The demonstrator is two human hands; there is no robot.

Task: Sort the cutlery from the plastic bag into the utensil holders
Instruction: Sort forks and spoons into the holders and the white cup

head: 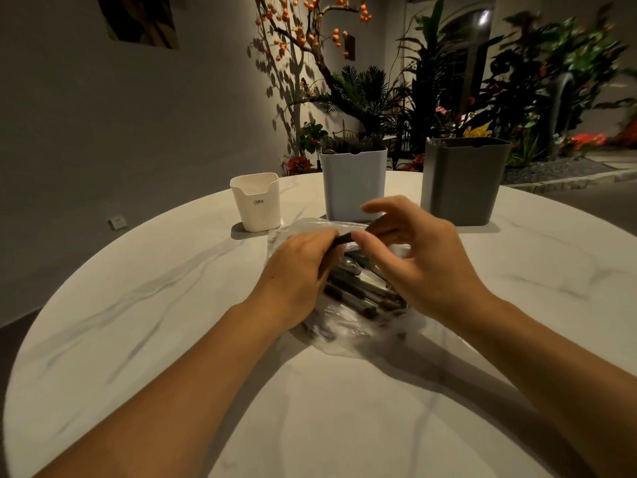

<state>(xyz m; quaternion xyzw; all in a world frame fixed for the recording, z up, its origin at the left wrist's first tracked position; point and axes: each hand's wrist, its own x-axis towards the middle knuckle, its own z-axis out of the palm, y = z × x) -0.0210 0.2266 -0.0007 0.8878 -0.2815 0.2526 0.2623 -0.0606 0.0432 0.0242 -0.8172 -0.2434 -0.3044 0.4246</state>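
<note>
A clear plastic bag [348, 326] lies in the middle of the round white table [172, 305], with several dark-handled pieces of cutlery [362, 291] showing inside it. My left hand [296, 274] grips a dark handle [344, 239] at the bag's far end. My right hand [413, 257] pinches the same handle with thumb and a finger, its other fingers spread above. Behind the bag stand three utensil holders: a small white one [256, 203], a pale blue one [353, 188] and a taller grey one [463, 182].
Beyond the table's far edge are potted plants [448, 98] and a branch with orange berries [303, 29]. A wall [103, 132] rises on the left. Bare tabletop lies to the left, right and in front of the bag.
</note>
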